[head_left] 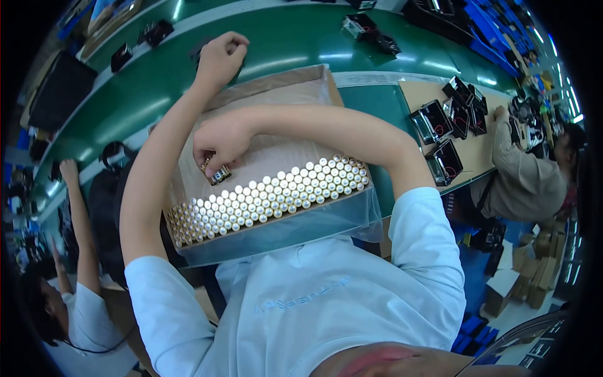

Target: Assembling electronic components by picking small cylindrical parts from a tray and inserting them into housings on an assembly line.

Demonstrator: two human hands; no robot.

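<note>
A shallow cardboard box [289, 91] lined with clear plastic stands in front of me. Along its near side, rows of small cylindrical batteries [270, 200] are packed upright with their silvery ends up. Over the bare part of the box, my right hand [224, 141] is closed around a few loose batteries [218, 174], gold and dark. My left hand [221, 58] reaches past the box to the green belt, its fingers curled. A dark shape shows beside that hand; what the fingers hold, if anything, is hidden.
Behind the box runs a green conveyor belt [289, 47] carrying black cases with wires [361, 26]. More black cases [432, 120] lie on a tan board at right. A co-worker [527, 166] sits at right, another [91, 314] at left. Cartons [531, 270] are piled at lower right.
</note>
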